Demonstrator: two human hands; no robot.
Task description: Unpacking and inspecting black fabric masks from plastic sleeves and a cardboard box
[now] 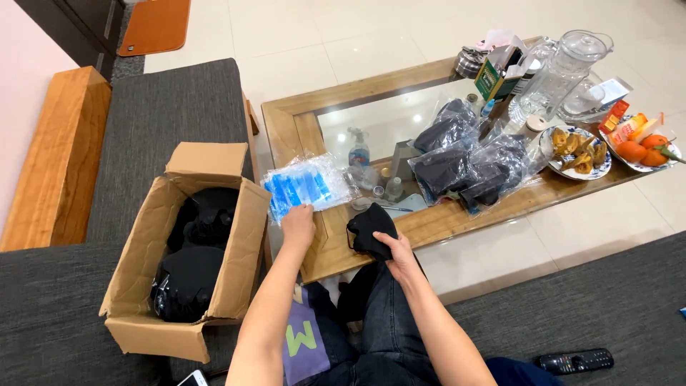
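Head view: hands at the near table edge, one on black cloth, one on a clear packet

Head view gives me both hands over the near rim of the wooden table.

1. Right hand: fingers curled and pressed together around a black fabric piece, thumb side against the cloth. The piece is soft and crumpled, matte, with a thin loop showing at its left edge. I judge it is held bunched so it stays in one handful above the lap, touching the table rim.

2. Left hand: fingers lie flat and close together on the near edge of a clear plastic packet. I cannot tell whether the thumb pinches underneath. The packet is glossy and wrinkled, with a stack of blue flat items inside. It lies at the near left corner of the table, within easy reach.

3. Further out, right and far: several clear bags of black fabric are heaped on the glass inset, apparently grouped as stock.

4. Left of the hands: an open cardboard box stands on the grey sofa, flaps up, holding more black bundles in film.

5. Far right: a plate of oranges and a glass pitcher, well apart from the hands.
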